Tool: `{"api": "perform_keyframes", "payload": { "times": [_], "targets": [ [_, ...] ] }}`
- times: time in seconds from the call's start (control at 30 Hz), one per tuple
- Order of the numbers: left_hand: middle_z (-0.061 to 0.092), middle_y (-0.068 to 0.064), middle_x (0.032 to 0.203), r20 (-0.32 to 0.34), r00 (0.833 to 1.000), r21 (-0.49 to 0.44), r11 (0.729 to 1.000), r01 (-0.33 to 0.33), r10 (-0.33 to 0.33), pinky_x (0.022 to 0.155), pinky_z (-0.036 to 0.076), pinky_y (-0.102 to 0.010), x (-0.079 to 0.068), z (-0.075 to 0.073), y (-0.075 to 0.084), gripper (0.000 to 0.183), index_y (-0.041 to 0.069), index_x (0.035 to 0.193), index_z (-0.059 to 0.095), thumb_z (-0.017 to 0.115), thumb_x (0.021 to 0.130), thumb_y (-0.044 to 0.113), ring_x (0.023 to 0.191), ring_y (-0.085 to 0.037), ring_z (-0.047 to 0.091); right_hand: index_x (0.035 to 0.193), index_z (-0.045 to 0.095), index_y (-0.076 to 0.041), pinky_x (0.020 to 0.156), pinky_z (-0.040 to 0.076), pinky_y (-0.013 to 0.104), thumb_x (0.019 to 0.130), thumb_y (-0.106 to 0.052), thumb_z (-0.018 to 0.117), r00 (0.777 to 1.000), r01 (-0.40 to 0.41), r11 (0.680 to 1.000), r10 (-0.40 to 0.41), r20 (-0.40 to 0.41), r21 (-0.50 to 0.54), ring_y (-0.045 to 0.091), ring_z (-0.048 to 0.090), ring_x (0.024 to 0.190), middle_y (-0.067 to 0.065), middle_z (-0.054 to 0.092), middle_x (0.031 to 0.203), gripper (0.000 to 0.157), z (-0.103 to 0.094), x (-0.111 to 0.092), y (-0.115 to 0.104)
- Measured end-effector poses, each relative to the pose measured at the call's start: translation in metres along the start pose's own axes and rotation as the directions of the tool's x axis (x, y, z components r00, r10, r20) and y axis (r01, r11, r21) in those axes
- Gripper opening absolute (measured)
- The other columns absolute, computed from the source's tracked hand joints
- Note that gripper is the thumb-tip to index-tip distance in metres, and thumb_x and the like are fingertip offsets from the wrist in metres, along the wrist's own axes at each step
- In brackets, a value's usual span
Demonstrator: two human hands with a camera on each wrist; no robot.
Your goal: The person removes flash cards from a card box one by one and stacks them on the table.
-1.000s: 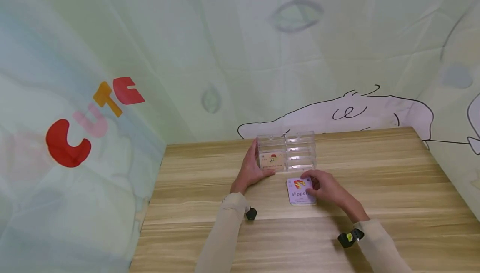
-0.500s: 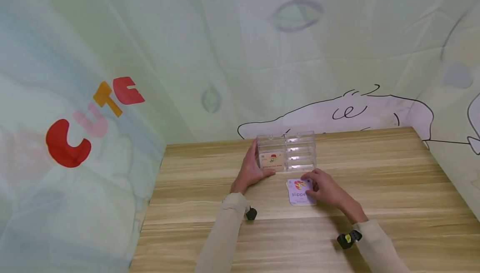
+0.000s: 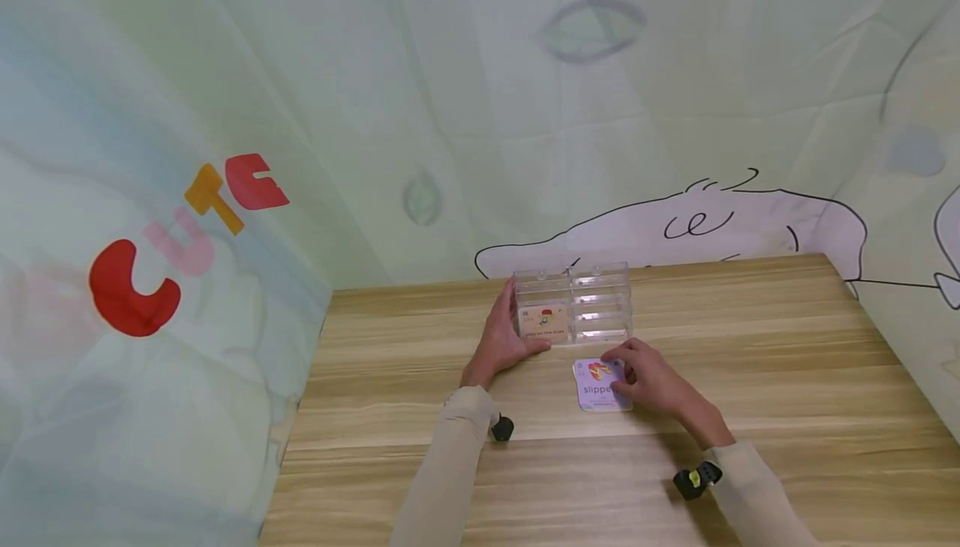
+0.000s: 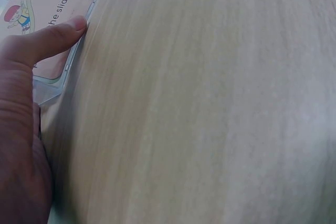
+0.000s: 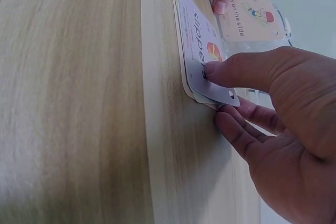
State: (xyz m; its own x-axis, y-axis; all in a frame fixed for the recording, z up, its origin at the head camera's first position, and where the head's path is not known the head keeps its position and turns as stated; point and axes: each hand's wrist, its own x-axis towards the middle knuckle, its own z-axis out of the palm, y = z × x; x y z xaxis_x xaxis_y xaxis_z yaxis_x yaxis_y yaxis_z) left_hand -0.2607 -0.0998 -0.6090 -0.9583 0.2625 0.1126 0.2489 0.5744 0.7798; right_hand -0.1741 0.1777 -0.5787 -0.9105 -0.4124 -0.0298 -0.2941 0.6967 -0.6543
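A clear plastic card box with several compartments stands near the table's back edge. In its front left compartment sits an orange card with a slide picture. My left hand grips the box at its left side, the thumb along its front edge; the left wrist view shows the thumb over that card. Just in front of the box lies a small stack of lilac flash cards, the top one reading "slippers". My right hand pinches the stack at its right edge, thumb on top and other fingers at the edge below.
The wooden table reaches back to a printed fabric backdrop, which also hangs along the left side. A small black camera is strapped at each wrist.
Both hands stay nearly still. The right hand and wrist have shifted very slightly to the left over the cards, whose edges sit a little less evenly than before.
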Motion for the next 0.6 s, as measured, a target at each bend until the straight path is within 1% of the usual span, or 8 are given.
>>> {"api": "perform_keyframes", "payload": {
  "times": [0.3, 0.6],
  "targets": [
    [0.027, -0.003, 0.153, 0.003, 1.0, -0.001, 1.0, 0.007, -0.007, 0.11, 0.032, -0.03, 0.0018, -0.0006, -0.0012, 0.132, 0.035, 0.152, -0.006, 0.089, 0.061, 0.043, 0.136, -0.019, 0.036, 0.117, 0.066, -0.007, 0.063, 0.046, 0.022, 0.08, -0.01, 0.076, 1.0, 0.005, 1.0, -0.005, -0.001, -0.004, 0.016, 0.048, 0.081, 0.005, 0.053, 0.108, 0.038, 0.0008, 0.0, -0.0004],
    [0.029, -0.002, 0.152, -0.001, 1.0, -0.001, 1.0, 0.004, -0.004, 0.11, 0.032, -0.032, 0.0012, -0.0019, -0.0009, 0.131, 0.034, 0.152, -0.005, 0.089, 0.061, 0.043, 0.135, -0.019, 0.037, 0.117, 0.067, -0.008, 0.064, 0.045, 0.023, 0.081, -0.011, 0.075, 1.0, -0.005, 1.0, 0.005, -0.003, -0.011, 0.016, 0.047, 0.082, 0.006, 0.052, 0.111, 0.037, 0.0015, -0.0003, -0.0005]
  ]
}}
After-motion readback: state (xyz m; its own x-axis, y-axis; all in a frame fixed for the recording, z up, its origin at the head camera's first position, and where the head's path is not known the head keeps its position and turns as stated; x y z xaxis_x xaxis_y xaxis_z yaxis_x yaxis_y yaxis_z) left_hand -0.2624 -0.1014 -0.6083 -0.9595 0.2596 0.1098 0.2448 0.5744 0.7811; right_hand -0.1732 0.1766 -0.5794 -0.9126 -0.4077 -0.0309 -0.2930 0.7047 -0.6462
